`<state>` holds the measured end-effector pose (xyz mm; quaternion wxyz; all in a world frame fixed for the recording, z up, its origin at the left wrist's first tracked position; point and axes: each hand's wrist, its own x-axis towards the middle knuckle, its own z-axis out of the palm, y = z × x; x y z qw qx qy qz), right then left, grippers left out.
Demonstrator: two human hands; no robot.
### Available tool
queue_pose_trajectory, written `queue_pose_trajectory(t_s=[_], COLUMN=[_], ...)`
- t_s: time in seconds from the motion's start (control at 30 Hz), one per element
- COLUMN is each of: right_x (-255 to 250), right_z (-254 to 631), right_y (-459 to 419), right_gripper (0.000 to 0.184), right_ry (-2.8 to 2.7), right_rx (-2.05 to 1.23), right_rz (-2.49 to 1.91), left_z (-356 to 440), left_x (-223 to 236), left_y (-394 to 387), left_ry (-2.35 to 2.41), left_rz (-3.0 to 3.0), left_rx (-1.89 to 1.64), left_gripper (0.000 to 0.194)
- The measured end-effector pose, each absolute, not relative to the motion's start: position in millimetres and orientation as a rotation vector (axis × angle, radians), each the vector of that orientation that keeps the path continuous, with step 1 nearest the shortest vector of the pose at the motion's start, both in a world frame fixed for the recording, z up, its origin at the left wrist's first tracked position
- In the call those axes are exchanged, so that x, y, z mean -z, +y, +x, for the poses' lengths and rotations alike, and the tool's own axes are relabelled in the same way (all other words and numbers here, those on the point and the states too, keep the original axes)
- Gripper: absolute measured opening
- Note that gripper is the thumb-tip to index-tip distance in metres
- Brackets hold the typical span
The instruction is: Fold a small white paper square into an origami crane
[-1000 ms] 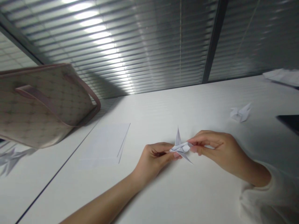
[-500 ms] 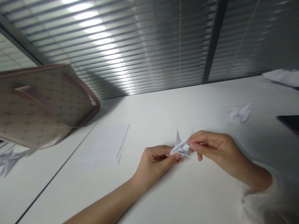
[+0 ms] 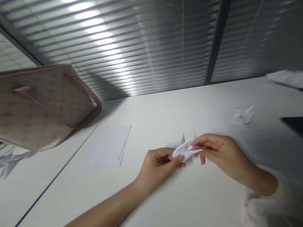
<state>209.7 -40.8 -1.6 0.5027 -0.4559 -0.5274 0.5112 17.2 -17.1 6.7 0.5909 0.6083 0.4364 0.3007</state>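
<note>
A white folded paper crane (image 3: 186, 150) is between my two hands, just above the white table (image 3: 201, 201). My left hand (image 3: 163, 160) pinches its left end between thumb and fingers. On the other side, my right hand (image 3: 210, 146) has its thumb and fingertips closed on the crane's right part. One thin point of the paper stands up at the back, and another stretches right, across my right thumb. The exact grip of the right fingertips is partly hidden by the paper.
Flat white paper sheets (image 3: 106, 145) lie to the left. A patterned handbag (image 3: 44, 110) stands behind them, with folded paper pieces (image 3: 10, 162) below it. Another folded paper crane (image 3: 243, 115) rests at the right, near a dark flat object (image 3: 293, 124) and crumpled white material (image 3: 286, 78). Blinds line the back.
The crane has turned a little between my hands. Its rear point looks shorter and further right, and a front flap now spreads rightward over my right thumb. My left hand has stayed put.
</note>
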Motion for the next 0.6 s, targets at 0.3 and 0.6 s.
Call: queue_pose_trajectory(t_s=[0.3,0.6], right_x=[3.8,7.0], right_z=[209.2,209.5], right_y=[-39.6,-45.8], right_gripper=[0.010,0.013], right_ry=[-1.296,-1.407], right_rx=[-1.249,-1.107], right_rz=[-1.108,-1.208], left_z=[15.7,16.8], left_x=[-9.6,-5.4], left_y=[-13.7,-17.1], left_ry=[0.896,1.014], left_rz=[1.285,1.456], left_rx=[-0.639,-0.717], left_gripper=[0.017,0.017])
